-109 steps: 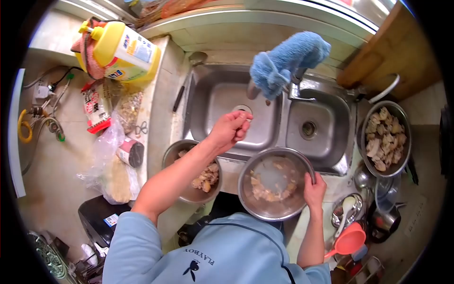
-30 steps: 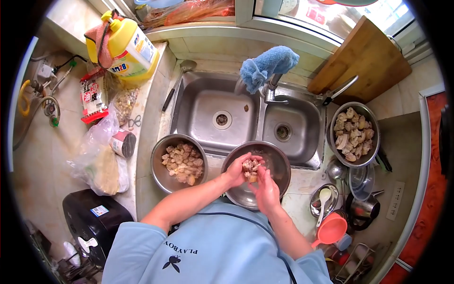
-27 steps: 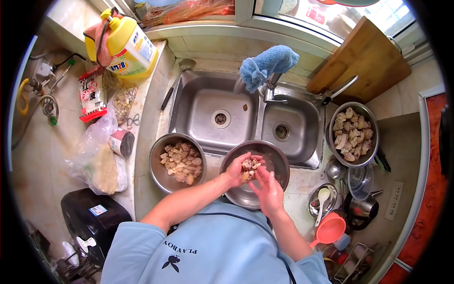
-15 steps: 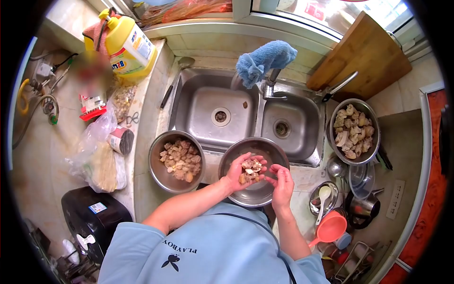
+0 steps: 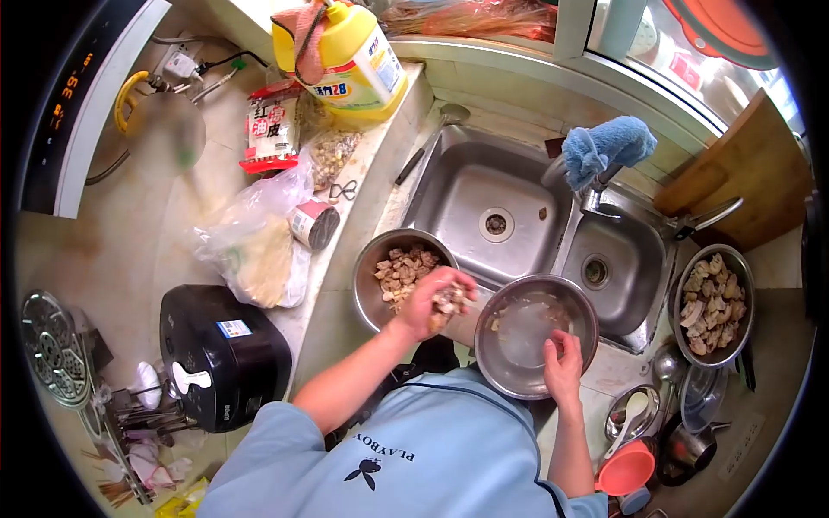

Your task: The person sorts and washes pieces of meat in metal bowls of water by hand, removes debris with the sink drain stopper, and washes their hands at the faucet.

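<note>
My left hand (image 5: 432,300) is cupped around a handful of chopped meat pieces (image 5: 450,302), next to the right rim of the left steel bowl (image 5: 361,289). More chopped meat (image 5: 400,272) lies in that bowl. Over the near right side of the middle steel bowl (image 5: 489,363) is my right hand (image 5: 563,367), its fingers loosely bent and apart with nothing in them. Cloudy water (image 5: 525,332) with a few small bits sits in this middle bowl.
Behind the bowls is a double steel sink (image 5: 484,186) with a blue cloth (image 5: 609,148) over its faucet. A third bowl (image 5: 749,324) of meat stands at the right, near a cutting board (image 5: 734,173). A black rice cooker (image 5: 220,363) and yellow jug (image 5: 345,65) are on the left.
My left hand has carried the meat pieces left, from above the middle bowl to beside the left bowl. My right hand has parted from it and stays by the middle bowl. The view has turned left.
</note>
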Demonstrator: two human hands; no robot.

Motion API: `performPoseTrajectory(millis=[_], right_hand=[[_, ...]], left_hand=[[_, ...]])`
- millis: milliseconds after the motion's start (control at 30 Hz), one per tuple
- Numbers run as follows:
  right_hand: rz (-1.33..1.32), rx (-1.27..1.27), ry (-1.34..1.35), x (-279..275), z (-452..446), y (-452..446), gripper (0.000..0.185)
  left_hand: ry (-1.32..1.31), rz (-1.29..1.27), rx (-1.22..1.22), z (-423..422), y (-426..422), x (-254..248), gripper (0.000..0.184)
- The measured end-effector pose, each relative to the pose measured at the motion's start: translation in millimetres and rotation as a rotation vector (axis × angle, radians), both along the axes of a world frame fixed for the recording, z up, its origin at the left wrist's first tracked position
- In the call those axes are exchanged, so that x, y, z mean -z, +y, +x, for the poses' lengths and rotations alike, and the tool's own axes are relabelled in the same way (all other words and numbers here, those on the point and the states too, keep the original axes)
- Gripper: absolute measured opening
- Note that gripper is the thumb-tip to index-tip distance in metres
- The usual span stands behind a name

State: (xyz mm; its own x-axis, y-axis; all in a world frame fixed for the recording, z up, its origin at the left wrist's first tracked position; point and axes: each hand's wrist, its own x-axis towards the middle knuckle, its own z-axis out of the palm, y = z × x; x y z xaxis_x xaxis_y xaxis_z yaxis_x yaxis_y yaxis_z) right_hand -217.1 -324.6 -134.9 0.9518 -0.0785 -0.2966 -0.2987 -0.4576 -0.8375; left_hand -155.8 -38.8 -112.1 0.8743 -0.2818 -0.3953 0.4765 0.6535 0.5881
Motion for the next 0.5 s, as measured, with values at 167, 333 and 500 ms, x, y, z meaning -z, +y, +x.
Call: performPoseTrajectory(millis=[167,333,500], right_hand=[[-0.209,-0.136,-0.105,1.9,8.8,0.5,0.027],[-0.320,-0.158,-0.102,7.3,14.1,-4.0,0.030],[-0.573,-0.254,-0.280,20.7,24.9,1.9,0.041]], left_hand=[[-0.312,1.119,0.064,-7.2,57.5,19.4,0.020],[-0.504,1.675,-0.030,-1.2,48.6,-5.6,0.016],[-0.971,1.561,0.164,3.1,-24.3,-31.1,0.013]])
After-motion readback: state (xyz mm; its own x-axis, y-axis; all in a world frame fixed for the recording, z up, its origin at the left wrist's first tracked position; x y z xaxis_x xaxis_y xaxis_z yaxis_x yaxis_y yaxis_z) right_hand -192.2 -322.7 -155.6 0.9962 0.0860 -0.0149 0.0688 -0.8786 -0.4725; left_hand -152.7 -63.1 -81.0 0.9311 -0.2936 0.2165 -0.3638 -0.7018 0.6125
